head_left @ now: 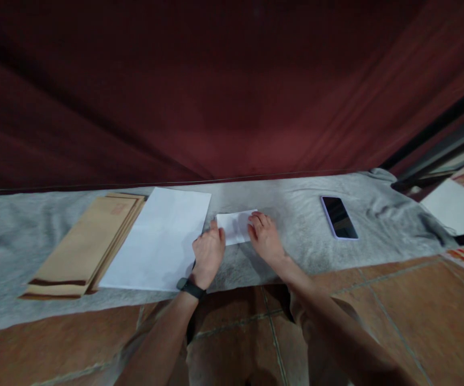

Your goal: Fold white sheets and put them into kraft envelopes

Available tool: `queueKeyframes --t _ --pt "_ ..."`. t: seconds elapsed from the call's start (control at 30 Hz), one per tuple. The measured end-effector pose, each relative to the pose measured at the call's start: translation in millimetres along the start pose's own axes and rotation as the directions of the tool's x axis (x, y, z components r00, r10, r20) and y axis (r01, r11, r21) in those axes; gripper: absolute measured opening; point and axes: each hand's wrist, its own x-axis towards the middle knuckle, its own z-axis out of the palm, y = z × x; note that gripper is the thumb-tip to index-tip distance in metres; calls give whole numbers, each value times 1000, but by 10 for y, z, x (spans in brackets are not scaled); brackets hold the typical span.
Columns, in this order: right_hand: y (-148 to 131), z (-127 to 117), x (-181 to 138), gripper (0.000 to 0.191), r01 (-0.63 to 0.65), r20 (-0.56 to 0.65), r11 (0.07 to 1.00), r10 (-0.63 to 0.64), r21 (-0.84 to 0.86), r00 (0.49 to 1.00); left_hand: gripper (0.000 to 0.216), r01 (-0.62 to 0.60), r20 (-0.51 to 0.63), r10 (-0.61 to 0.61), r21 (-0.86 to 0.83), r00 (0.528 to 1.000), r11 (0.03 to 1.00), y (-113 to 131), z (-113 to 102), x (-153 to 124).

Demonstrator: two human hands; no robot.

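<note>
A small folded piece of white paper [234, 227] lies on the grey cloth between my two hands. My left hand [209, 249], with a dark watch on its wrist, is closed at the paper's left edge, thumb and forefinger against it. At the opposite end, my right hand [267, 238] has its fingers bent over the paper's right edge, with the thumb close to them. Just left of my left hand rests a stack of white paper sheets [157, 241]. The undersides of both hands are hidden.
Several brown envelopes [83, 238] lie stacked at the left, beside the white sheets. A phone [339, 217] in a light purple case rests on the right of the grey cloth [296, 201]. Behind rises a dark red panel [232, 107]; tiled floor [401, 300] lies in front.
</note>
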Motion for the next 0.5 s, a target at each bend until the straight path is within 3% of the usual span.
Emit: queueKeyframes --t 0.1,0.2,0.5 --pt "-82 109 -57 40 74 38 992 -78 102 996 42 -1 0 1 -3 1000 1000 -3 -4 -1" --pt "-146 168 -109 48 117 103 988 -127 96 987 41 -5 -4 5 -6 1000 1000 -6 -7 1" --pt "-194 167 -143 49 111 181 994 -109 -2 977 41 7 15 -7 -13 1000 1000 3 -8 10"
